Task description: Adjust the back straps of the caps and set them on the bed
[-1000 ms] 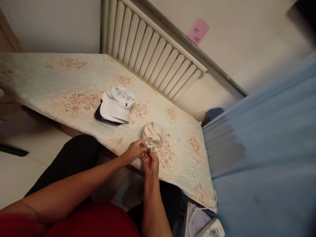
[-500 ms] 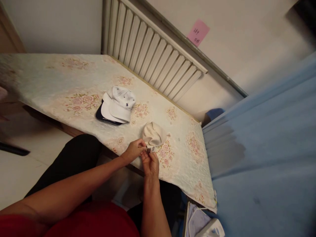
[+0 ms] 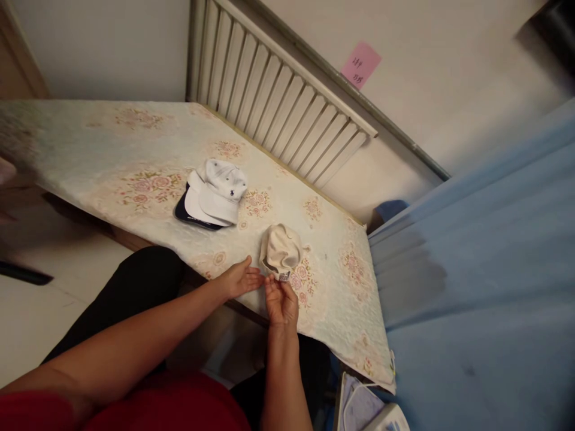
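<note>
A beige cap (image 3: pixel 282 246) lies crumpled on the table in front of me, its opening turned towards me. At its near edge is a small strap end or buckle (image 3: pixel 284 277) with a dark and light pattern. The upturned fingers of my right hand (image 3: pixel 282 304) are pinched at this edge. Just left of the cap, my left hand (image 3: pixel 242 279) is open, fingers stretched out and thumb up, with nothing in it. Farther left on the table, a white cap (image 3: pixel 218 190) with a small dark logo rests on a dark-brimmed cap (image 3: pixel 197 221).
A quilted floral cloth (image 3: pixel 332 263) covers the table. Behind it stands a white radiator (image 3: pixel 278 96). A blue curtain (image 3: pixel 471 269) hangs along the right side. At lower right, a white appliance (image 3: pixel 389 419) with a cord sits below table height.
My left hand has let go of the strap and opened, moving slightly left. My right hand has shifted a little right and towards me, still at the cap's edge. The cap's opening shows more.
</note>
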`<state>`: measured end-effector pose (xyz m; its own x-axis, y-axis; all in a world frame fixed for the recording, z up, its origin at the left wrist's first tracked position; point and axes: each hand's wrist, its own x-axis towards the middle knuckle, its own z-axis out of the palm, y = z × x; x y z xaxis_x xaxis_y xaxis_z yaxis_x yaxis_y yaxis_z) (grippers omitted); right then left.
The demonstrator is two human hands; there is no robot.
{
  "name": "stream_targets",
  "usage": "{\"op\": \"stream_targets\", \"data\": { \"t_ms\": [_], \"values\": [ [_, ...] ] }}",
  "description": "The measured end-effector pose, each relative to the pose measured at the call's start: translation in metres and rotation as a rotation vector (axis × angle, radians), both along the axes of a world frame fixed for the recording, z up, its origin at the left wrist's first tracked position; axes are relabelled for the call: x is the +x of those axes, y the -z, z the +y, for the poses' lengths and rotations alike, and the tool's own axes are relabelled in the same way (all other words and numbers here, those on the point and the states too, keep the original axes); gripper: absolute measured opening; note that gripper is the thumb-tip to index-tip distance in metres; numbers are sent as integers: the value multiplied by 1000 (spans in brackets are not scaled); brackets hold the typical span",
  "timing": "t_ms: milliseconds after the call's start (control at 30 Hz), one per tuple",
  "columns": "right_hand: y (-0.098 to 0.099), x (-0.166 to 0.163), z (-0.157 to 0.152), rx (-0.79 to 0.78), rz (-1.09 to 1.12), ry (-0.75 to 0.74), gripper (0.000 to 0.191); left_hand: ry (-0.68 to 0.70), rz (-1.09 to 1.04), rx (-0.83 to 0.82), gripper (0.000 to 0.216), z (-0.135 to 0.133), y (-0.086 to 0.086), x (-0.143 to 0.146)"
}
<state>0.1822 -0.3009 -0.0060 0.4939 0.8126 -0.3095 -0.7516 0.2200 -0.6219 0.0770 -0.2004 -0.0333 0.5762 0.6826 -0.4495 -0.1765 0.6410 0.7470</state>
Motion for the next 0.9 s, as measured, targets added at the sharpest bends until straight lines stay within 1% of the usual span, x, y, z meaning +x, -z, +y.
{"op": "stream_targets", "data": {
  "t_ms": [67,167,233,300,467,633,733,800,900],
  "values": [
    [-4,0,-2,-2,10,-5,15,55,-175,-125,51,3,-1,7],
    [-9,1,-6,7,1,-22,14,20,-418,-285,43,10,-11,19],
    [-11,1,-9,17,-2,-22,14,-28,-476,-336,34,14,-20,26],
    [-13,3,-11,26,-2,-14,14,-46,-498,-375,28,18,-30,30],
    [-22,9,-14,40,-8,72,13,-45,-525,-376,12,20,-53,28],
    [-36,7,-12,106,16,113,14,-32,-588,-352,16,11,-78,22],
    [-43,4,-11,154,-8,118,15,-45,-683,-394,16,4,-91,19],
    [-48,2,-12,178,1,124,16,-49,-724,-435,17,0,-97,18],
    [-55,0,-13,198,35,117,19,-28,-730,-440,19,-6,-103,16]
  ]
}}
